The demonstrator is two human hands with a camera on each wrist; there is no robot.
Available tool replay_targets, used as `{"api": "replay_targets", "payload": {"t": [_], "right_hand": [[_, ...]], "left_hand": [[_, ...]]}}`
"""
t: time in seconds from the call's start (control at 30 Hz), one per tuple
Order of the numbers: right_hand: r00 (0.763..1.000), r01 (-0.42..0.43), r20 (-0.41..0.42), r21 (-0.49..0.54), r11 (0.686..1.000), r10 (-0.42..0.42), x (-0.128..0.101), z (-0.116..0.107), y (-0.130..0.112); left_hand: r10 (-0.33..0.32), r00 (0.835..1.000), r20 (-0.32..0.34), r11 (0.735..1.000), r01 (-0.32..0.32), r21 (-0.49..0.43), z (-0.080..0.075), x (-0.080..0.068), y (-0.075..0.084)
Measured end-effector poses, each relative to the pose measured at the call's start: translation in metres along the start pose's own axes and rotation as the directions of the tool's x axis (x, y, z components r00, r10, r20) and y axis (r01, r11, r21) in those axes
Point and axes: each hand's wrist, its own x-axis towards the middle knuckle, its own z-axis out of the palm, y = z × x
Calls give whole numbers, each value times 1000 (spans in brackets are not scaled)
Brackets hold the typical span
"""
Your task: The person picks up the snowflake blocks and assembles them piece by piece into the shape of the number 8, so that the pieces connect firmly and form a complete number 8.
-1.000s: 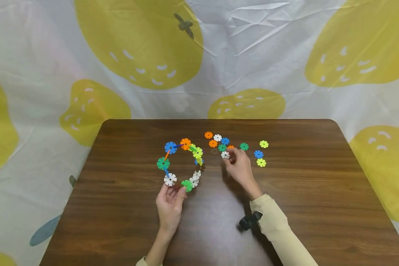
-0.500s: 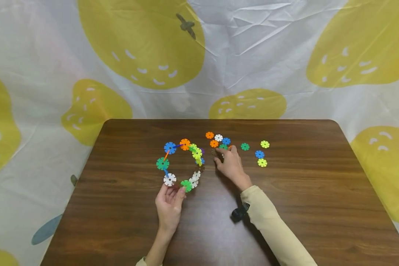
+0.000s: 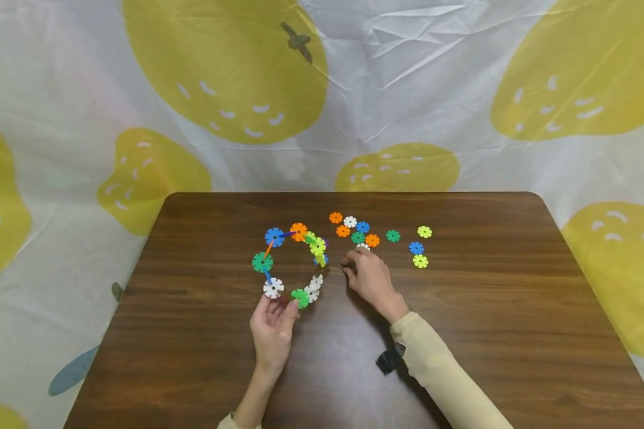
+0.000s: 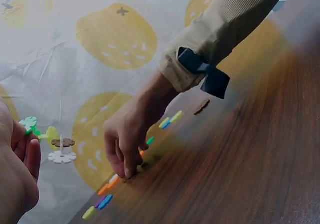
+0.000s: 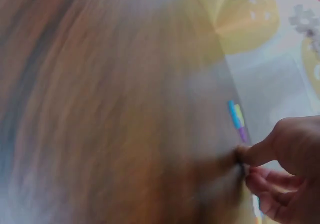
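Left hand [image 3: 272, 330] fingers pinched the light, stiff disc ring [image 3: 292, 265] at its near rim; right hand [image 3: 369, 277] fingers closed on a brown disc [image 3: 347, 266], probably slippery

Head view is showing even, soft overhead light, no hard glare; table [image 3: 461, 333] is giving a faint sheen, and short dark shadows are sitting under the right hand [image 3: 369, 275] and sleeve [image 3: 434, 369]. Edges are bowing slightly w/ wide-lens distortion. Left wrist view is running dimmer, w/ the near tabletop smearing out of focus. Right wrist view is blurring heavily: wood grain is streaking and the fingers [image 5: 280, 149] are staying soft.
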Motion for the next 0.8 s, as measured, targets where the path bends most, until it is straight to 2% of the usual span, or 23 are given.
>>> {"api": "replay_targets", "payload": {"t": [0.13,0.27,0.33,0.43,0.63,0.7,0.8], "right_hand": [[998,-50,50,94,994,46,-4,-4,0],[991,-105,105,212,972,84,-12,-9,2],[987,-131,126,298,946,97,-18,-13,1],[986,-147,138,439,886,95,-27,-22,-5],[995,-95,75,621,778,62,-44,-47,-31],[998,-66,47,652,755,46,-49,-54,-39],[1000,-1,-7,675,738,9,-55,-61,-49]], "left_hand": [[1,1000,0,1000,-1,1,0,1,0],[-11,1000,4,1000,11,2,1,1,1],[-14,1000,7,1000,14,4,1,1,1],[-13,1000,12,1000,13,0,1,2,2],[-11,1000,15,1000,11,4,3,4,3],[-15,1000,15,1000,15,7,4,4,4],[-20,1000,16,1000,20,11,5,4,5]]}}
